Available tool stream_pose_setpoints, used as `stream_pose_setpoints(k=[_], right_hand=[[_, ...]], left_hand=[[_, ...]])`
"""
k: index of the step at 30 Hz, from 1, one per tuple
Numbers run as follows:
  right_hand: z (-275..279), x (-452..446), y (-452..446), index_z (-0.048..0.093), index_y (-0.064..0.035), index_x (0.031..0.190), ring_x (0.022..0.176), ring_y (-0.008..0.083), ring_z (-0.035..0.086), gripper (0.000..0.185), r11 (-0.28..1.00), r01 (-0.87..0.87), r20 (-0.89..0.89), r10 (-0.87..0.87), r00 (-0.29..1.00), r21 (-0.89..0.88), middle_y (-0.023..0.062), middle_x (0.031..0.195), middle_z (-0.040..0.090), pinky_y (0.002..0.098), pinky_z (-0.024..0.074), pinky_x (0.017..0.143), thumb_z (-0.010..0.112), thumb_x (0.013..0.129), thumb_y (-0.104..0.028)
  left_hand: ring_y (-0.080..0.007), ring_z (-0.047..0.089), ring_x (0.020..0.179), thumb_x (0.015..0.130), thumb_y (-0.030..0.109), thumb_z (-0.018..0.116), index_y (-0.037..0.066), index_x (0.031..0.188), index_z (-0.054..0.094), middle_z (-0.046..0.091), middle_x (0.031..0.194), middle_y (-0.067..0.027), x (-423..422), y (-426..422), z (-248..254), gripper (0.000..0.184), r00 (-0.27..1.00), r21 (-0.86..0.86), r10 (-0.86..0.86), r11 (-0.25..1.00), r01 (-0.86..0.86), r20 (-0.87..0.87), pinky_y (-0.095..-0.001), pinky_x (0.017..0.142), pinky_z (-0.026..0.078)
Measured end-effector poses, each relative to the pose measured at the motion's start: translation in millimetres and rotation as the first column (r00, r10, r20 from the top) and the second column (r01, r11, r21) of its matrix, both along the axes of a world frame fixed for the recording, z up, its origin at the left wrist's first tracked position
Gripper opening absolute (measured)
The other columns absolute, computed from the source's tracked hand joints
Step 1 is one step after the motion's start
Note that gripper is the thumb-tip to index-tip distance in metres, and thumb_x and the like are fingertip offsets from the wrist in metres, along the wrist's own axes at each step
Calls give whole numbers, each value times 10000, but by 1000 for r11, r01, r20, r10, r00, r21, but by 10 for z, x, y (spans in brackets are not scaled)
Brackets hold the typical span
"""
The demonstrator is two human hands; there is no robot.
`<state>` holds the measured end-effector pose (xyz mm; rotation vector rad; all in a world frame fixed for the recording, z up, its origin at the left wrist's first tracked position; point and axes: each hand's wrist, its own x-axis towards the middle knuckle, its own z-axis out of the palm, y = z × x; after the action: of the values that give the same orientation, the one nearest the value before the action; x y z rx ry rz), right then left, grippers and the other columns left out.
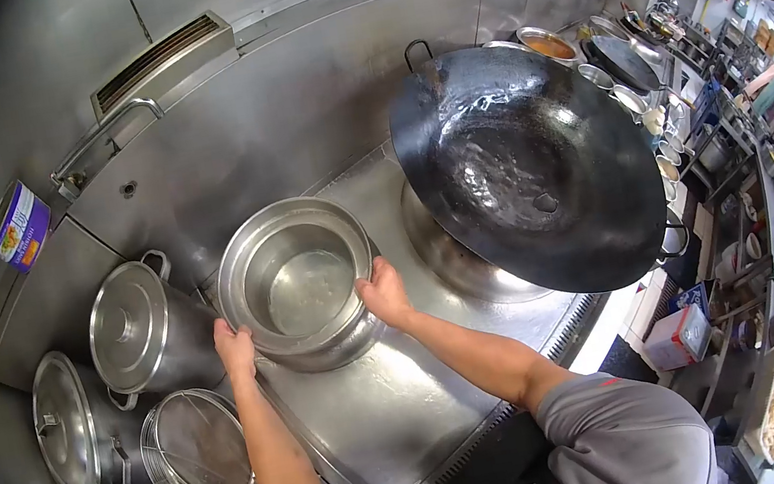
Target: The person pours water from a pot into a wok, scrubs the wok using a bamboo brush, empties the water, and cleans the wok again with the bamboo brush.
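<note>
A round metal pot (309, 290) with a wide rim stands on the steel stove top, and its pale inner bottom looks wet. My left hand (236, 351) grips the pot's near left side, thumb up by the rim. On the right side of the same rim, my right hand (383, 293) is closed around the edge. To the right, a large black wok (537, 167) leans tilted over a round burner ring (477, 263), with wet shine inside it.
Left of the stove stand lidded pots (128, 318) (67, 429) and a wire strainer (200, 454). A tap (110, 124) and a purple-labelled tin (20, 227) are at the back wall. Bowls and a sauce pan (546, 44) line the right.
</note>
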<state>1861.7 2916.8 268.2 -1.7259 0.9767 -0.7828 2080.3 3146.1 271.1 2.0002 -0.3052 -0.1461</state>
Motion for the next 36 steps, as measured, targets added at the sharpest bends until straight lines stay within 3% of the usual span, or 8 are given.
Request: stream_pose_setpoints(k=[3, 6, 12, 15, 16, 18, 28, 36], right_hand=[[531, -92, 8, 540, 37, 823, 719, 275, 624, 213, 999, -27, 62, 25, 998, 37, 187, 727, 625, 428, 506, 702, 666, 787, -131], [1159, -228, -59, 581, 69, 886, 840, 462, 687, 269, 995, -82, 101, 76, 992, 55, 298, 811, 670, 494, 522, 810, 667, 794, -169], [2243, -560, -527, 626, 87, 868, 900, 386, 729, 297, 990, -129, 161, 117, 980, 62, 293, 863, 709, 474, 554, 824, 695, 793, -191], [2927, -1012, -714, 644, 89, 847, 624, 267, 714, 262, 989, -147, 194, 138, 971, 28, 242, 791, 710, 409, 576, 577, 688, 785, -162], [3027, -1116, -811, 559, 16, 799, 433, 170, 519, 174, 988, -152, 237, 151, 960, -13, 84, 636, 577, 333, 402, 371, 661, 826, -122], [3270, -1432, -971, 586, 35, 807, 434, 168, 514, 178, 990, -137, 295, 141, 945, -35, 75, 635, 577, 332, 397, 368, 673, 827, -119], [3681, -3034, -2062, 666, 147, 849, 571, 261, 665, 365, 928, 12, -136, -67, 988, -372, 209, 714, 669, 410, 498, 479, 689, 829, -217], [3341, -3812, -2851, 684, 130, 1053, 994, 453, 721, 424, 923, 49, -454, -233, 860, -382, 379, 1034, 695, 498, 573, 863, 674, 798, -208]], left_hand=[[-138, 502, 712, 774, -49, 597, 26, 854, 509, 534, 774, -15, -40, 69, 348, 140, 1000, -78, 9, 997, -7, 22, -312, 650, 438], [-115, 431, 657, 735, -28, 595, 77, 788, 450, 451, 717, 14, -193, 109, 1044, 187, 997, -165, -3, 986, 15, 71, -301, 588, 383], [-99, 357, 491, 719, 29, 609, 121, 759, 393, 394, 624, 24, -856, -178, 2668, 239, 995, -136, 44, 990, -31, 92, -322, 417, 274], [-94, 360, 460, 746, 46, 615, 110, 766, 437, 417, 613, 21, -1138, -394, 3106, 190, 997, -192, -39, 980, 51, 68, -304, 394, 249], [-93, 374, 474, 754, 48, 618, 105, 771, 456, 425, 616, 19, -1267, -496, 3207, 172, 995, -217, -77, 972, 89, 64, -300, 402, 254], [-100, 408, 496, 759, 50, 622, 85, 792, 497, 437, 619, 15, -1534, -740, 3315, 134, 990, -243, -118, 961, 132, 71, -295, 413, 278], [-179, 538, 522, 812, 26, 627, -41, 871, 581, 593, 746, -107, -2802, -2511, 2328, 100, 886, -438, -397, 859, 266, -240, -329, 412, 417], [-255, 652, 693, 856, -31, 582, -75, 1032, 649, 653, 907, -161, -3938, -3650, 1343, 193, 619, -417, -503, 861, 292, -604, -341, 552, 595]])
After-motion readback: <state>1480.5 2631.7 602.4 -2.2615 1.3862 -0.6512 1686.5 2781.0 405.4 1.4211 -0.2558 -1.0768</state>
